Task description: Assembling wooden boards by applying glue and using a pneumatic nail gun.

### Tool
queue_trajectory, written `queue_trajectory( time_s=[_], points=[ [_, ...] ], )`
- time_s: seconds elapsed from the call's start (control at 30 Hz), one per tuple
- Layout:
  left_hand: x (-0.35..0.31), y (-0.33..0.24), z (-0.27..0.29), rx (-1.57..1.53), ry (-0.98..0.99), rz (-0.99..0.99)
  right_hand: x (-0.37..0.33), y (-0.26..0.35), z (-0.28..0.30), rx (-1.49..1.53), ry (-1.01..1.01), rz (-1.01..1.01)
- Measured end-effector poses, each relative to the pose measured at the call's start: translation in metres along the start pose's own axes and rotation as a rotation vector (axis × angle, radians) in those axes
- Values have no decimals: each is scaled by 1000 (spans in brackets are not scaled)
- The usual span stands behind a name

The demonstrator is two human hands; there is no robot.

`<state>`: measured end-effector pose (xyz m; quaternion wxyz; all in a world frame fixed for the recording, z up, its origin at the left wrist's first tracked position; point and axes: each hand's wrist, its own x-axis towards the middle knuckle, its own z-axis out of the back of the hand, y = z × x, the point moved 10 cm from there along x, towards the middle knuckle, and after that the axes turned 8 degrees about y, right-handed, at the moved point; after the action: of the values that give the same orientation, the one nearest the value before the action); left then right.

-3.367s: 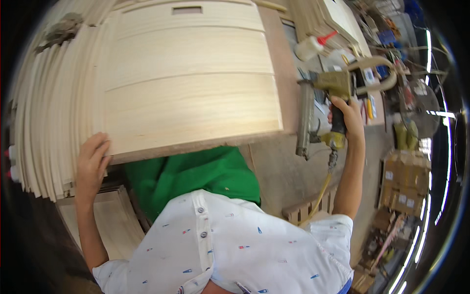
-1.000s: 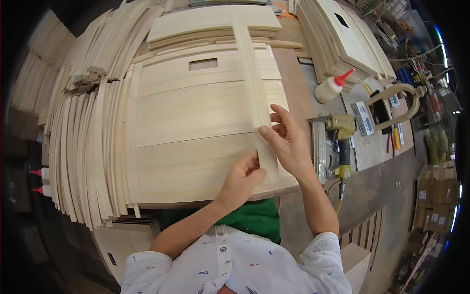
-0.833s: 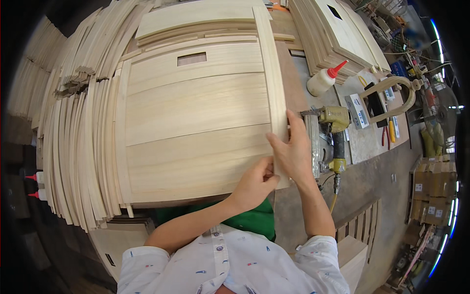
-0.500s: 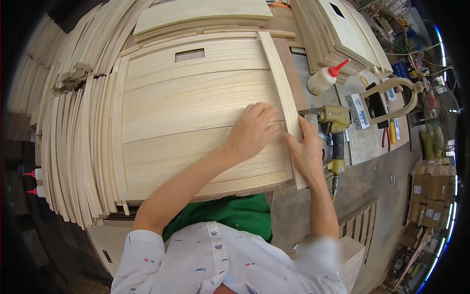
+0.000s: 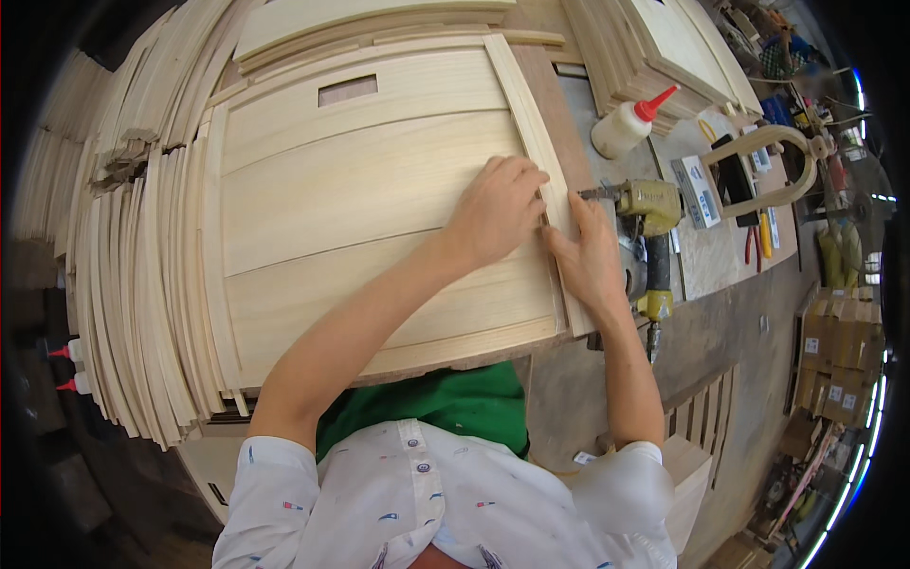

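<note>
A pale wooden panel (image 5: 370,185) made of several boards lies in front of me, with a rectangular slot near its far left corner. Along its right side runs a long, narrow wooden strip (image 5: 524,109). My right hand (image 5: 592,256) grips the near half of this strip, thumb on the inner side and fingers on the outer edge. Just left of it, my left hand (image 5: 498,211) is closed with bent fingers, the tips at the strip's inner edge. What those fingers hold, if anything, is hidden.
Stacked wooden slats (image 5: 142,284) border the panel's left side. To the right are a glue bottle (image 5: 621,131) with a red tip, a yellow-green air nailer (image 5: 649,207) and a wooden arched frame (image 5: 804,175). More panels (image 5: 654,57) are piled at the far right.
My left hand has moved slightly up to the strip's inner edge, its fingers no longer blurred. My right hand keeps its hold on the strip. The whole view has shifted a little.
</note>
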<state>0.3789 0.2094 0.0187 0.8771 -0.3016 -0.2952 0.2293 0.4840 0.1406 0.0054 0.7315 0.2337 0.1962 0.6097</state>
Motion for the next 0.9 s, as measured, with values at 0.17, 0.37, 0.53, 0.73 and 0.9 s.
queue_trajectory(
  time_s=[0.17,0.37,0.53,0.73,0.9],
  points=[
    [22,13,-4,150,-42,-68,8,8,2,-36,8,-10],
    [53,19,-11,288,120,-168,13,15,4,-152,-48,77],
    [49,8,-16,265,107,-226,10,3,-8,-207,-18,41],
    [52,11,-17,298,153,-240,8,-2,-14,-146,-26,24],
    [70,26,-9,391,134,-202,14,9,-11,-131,-40,101]
  ],
)
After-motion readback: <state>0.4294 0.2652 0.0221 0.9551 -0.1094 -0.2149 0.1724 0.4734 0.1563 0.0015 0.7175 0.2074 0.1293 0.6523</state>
